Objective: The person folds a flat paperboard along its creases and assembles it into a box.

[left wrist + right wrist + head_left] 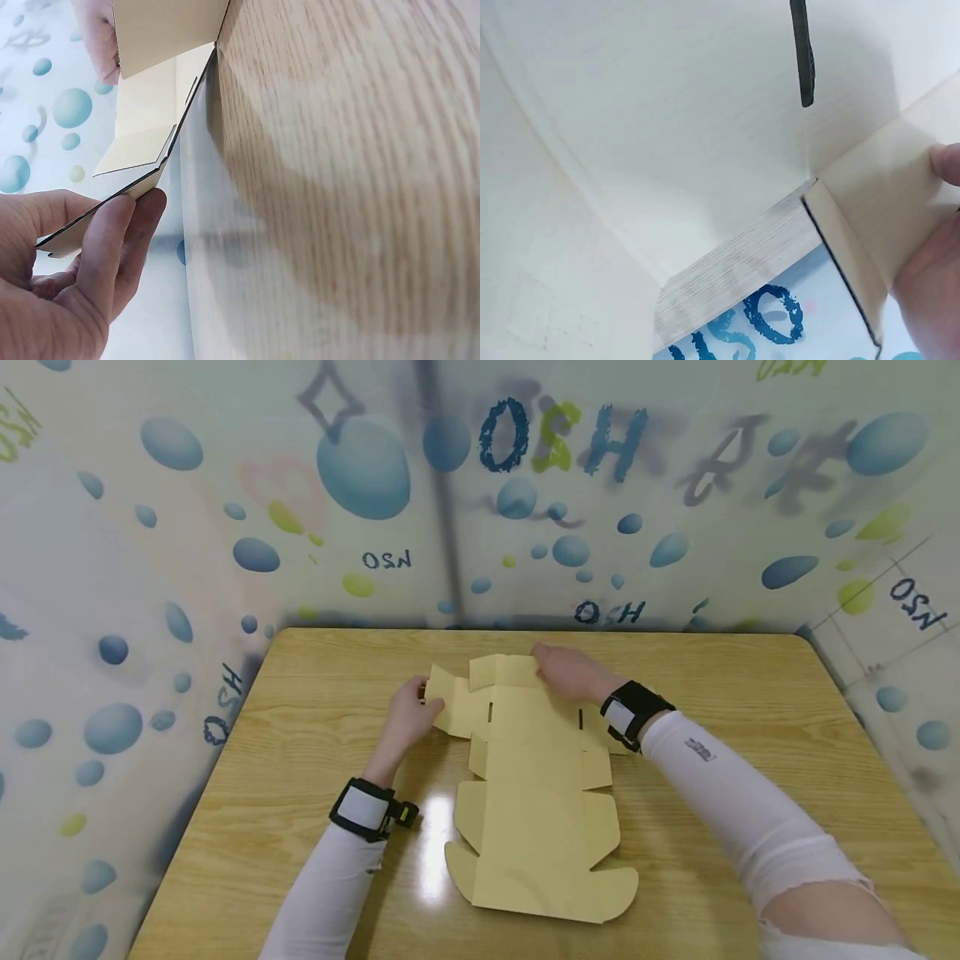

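From the head, the card (534, 793) lies on the table (300, 710); it looks light, stiffish, easily creased, best held by edges. Left wrist: left hand (90, 289) pinches a side flap (71, 236). Right wrist: right hand (934, 270) pinches the end flap (885, 195).

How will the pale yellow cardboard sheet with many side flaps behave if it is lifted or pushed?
The sheet is probably light, because its edges look thin. It will likely bend at its creases, as the tilted cardboard flap pinched by the person's bare left hand suggests. When pushed, it might slide easily, since the brown wooden table looks glossy.
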`<state>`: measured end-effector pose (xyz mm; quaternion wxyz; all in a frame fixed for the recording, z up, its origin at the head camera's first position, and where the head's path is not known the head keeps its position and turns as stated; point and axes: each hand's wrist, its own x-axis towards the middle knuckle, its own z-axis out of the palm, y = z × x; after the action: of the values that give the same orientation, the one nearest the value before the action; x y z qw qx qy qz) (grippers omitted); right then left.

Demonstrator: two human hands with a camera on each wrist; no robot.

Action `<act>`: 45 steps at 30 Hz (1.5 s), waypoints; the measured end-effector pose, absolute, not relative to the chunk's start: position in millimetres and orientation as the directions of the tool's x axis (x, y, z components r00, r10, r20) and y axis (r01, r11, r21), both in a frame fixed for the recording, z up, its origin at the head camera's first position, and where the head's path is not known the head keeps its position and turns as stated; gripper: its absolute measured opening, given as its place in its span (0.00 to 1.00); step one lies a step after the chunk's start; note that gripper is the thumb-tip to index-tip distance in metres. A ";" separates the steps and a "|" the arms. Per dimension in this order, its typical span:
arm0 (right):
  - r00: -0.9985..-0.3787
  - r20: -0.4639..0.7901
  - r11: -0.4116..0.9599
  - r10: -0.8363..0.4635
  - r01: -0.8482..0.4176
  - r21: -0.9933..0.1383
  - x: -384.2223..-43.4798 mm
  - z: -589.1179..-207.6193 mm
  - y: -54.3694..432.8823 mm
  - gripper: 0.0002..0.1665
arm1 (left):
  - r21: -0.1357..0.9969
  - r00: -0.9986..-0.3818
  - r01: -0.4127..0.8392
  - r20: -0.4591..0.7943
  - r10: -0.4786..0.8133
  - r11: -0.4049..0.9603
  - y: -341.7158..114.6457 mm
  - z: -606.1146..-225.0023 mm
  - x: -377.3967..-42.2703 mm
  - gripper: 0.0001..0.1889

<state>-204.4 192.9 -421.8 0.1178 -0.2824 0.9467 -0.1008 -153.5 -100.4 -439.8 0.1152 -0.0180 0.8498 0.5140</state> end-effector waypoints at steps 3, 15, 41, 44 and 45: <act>-0.804 -0.139 0.806 -0.579 -0.537 -0.251 -201.3 -422.5 191.8 0.07 | 0.872 -0.976 -0.137 -0.200 0.085 0.469 -100.4 -440.4 -154.5 0.18; -0.782 -0.177 0.797 -0.597 -0.554 -0.242 -193.9 -423.5 187.1 0.05 | 0.848 -0.976 -0.139 -0.204 0.073 0.512 -98.2 -437.3 -156.9 0.19; -0.824 -0.190 0.837 -0.534 -0.483 -0.258 -185.1 -427.5 184.0 0.07 | 0.806 -0.965 0.028 -0.132 0.226 0.591 -58.7 -398.9 -156.9 0.22; -0.829 -0.181 0.840 -0.529 -0.481 -0.252 -185.1 -428.4 183.2 0.07 | 0.802 -0.960 0.056 -0.121 0.254 0.594 -50.6 -396.0 -155.3 0.21; -0.831 -0.182 0.843 -0.525 -0.478 -0.249 -185.1 -429.1 182.6 0.07 | 0.799 -0.959 0.065 -0.116 0.260 0.597 -48.3 -395.2 -154.8 0.21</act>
<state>-185.1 182.6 -429.1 0.1224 -0.2633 0.9520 -0.0969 -154.8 -48.3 -395.2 0.1107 0.0916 0.8867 0.4394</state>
